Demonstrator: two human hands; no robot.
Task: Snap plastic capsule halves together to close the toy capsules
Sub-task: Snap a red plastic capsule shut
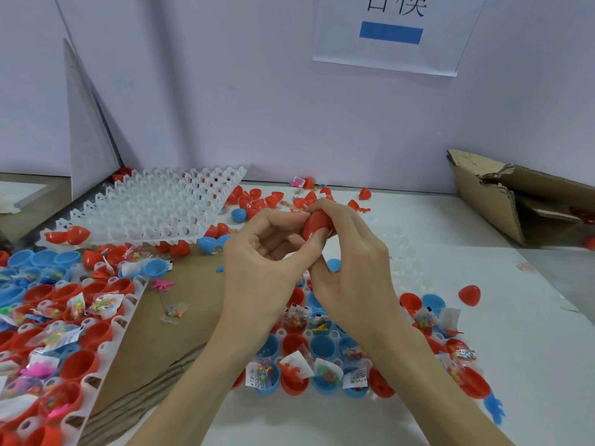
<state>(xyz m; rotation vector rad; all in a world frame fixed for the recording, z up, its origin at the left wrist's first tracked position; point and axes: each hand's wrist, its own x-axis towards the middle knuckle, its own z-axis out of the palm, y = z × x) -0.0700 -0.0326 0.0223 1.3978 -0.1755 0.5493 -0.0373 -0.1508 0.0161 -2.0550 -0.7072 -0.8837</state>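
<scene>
Red capsule (317, 224) (seam hidden) between left hand (260, 268) and right hand (351, 268)

One head-worn wide-angle view, looking forward and down from just above the worktable (483, 365), close over both hands, facing the pale partition wall (257, 107), edges bowed by the lens

1. The white worktop (450, 239) carries a flattened brown cardboard sheet (190, 304) at left.
2. A clear tray (335, 358) of red and blue capsule halves sits near the front.
3. A lone red capsule half (469, 295) lies right.
4. A torn cardboard box (502, 201) rests far right.
</scene>
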